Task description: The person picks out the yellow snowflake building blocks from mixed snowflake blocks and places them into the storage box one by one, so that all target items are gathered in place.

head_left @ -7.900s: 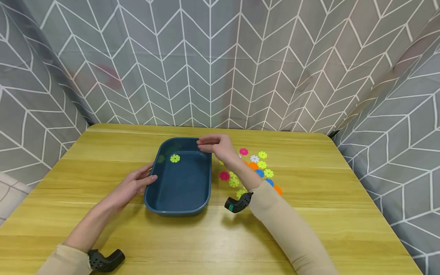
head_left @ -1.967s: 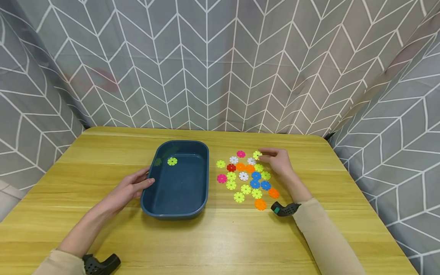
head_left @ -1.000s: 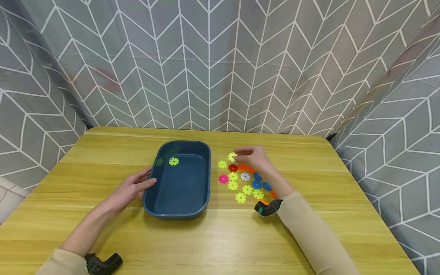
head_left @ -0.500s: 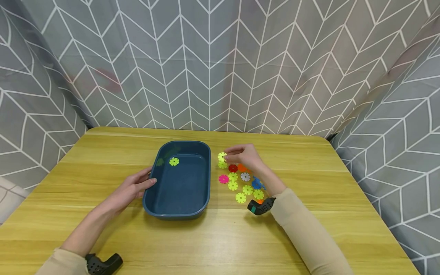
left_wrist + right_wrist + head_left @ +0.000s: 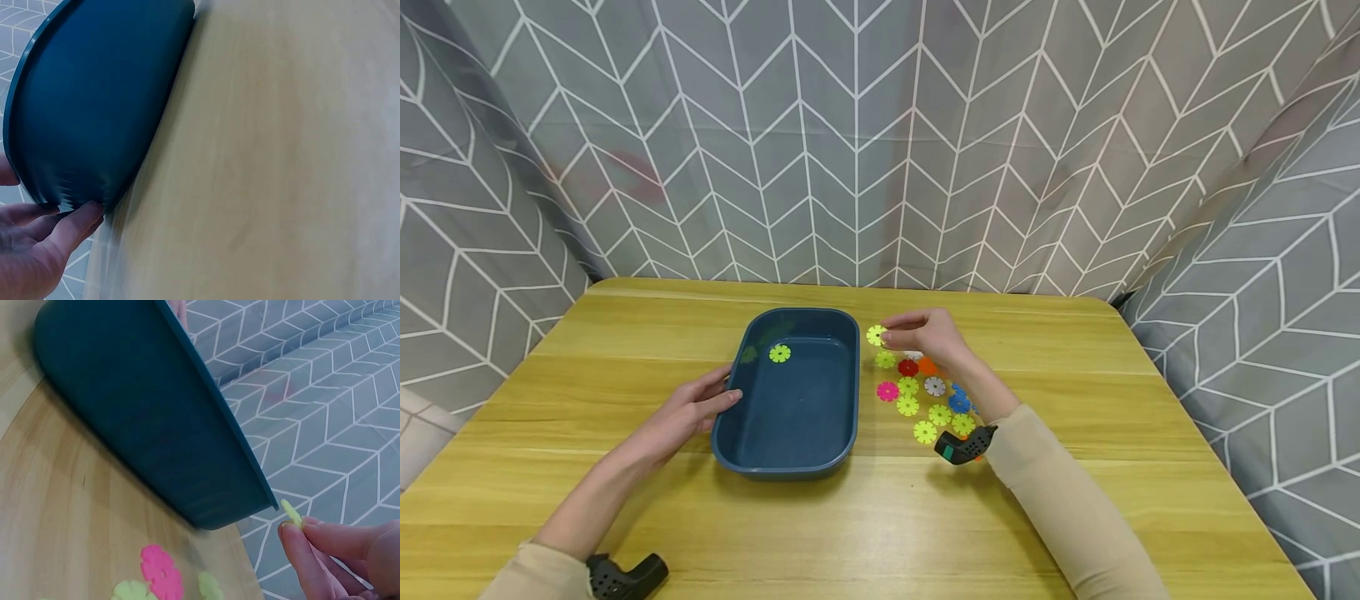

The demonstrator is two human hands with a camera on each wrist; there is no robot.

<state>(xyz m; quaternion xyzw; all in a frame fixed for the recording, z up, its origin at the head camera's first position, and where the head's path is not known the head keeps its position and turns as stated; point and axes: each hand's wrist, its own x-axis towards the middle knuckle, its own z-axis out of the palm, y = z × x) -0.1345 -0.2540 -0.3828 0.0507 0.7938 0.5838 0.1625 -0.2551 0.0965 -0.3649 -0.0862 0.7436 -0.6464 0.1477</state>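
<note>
back and sides: grey white-chevron fabric [image 5: 820, 150] | furniture: yellowish wood-grain table [image 5: 1075, 358]

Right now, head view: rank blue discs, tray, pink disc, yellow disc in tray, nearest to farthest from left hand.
1. Tray: left hand is on its left side.
2. Yellow disc: inside, toward the far end.
3. Pink disc: on the table, just right of the tray.
4. Blue discs: farther right, partly hidden.

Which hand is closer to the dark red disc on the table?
Right. The right hand hovers close to the dark red disc; the left hand is farther off, across the blue bin from it.
</note>
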